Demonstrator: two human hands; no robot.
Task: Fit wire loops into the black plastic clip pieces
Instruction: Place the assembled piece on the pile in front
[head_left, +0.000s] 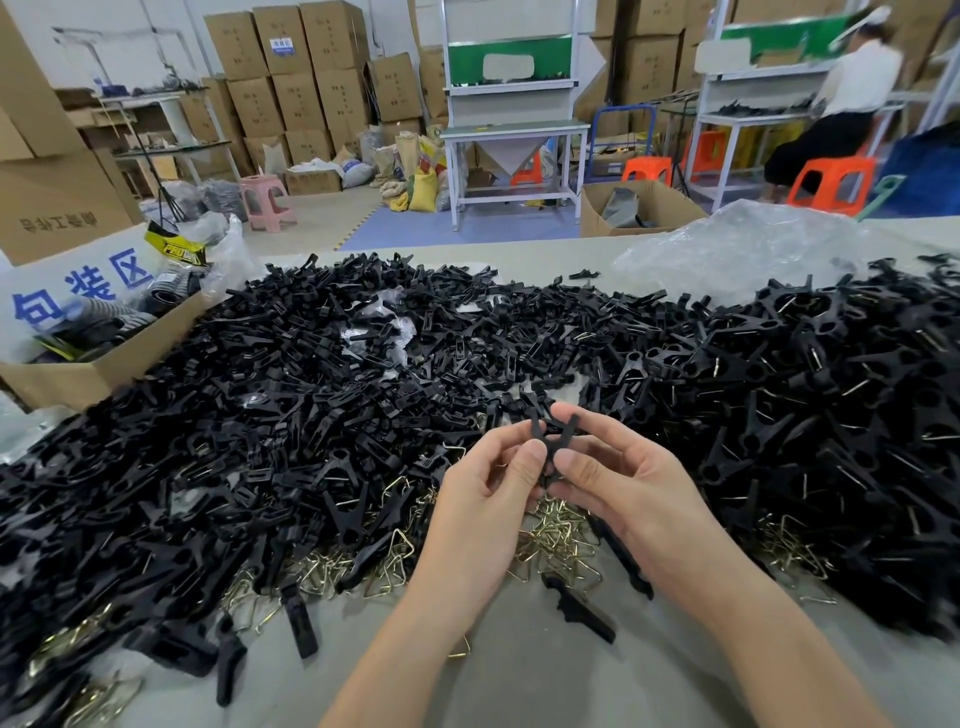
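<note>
My left hand (488, 483) and my right hand (618, 473) meet above the table's middle, both pinching one black plastic clip piece (553, 434) whose two prongs stick up between my thumbs. Whether a wire loop sits in it is hidden by my fingers. Below my hands lies a heap of brass-coloured wire loops (561, 540). A wide pile of loose black clip pieces (311, 395) covers the table to the left and behind. On the right lies a pile of clips with wire showing in them (831, 415).
An open cardboard box (98, 358) with black parts stands at the left edge. A crumpled clear plastic bag (743, 249) lies at the back right. Bare grey table (519, 665) shows between my forearms. A person (852, 104) sits at a far workbench.
</note>
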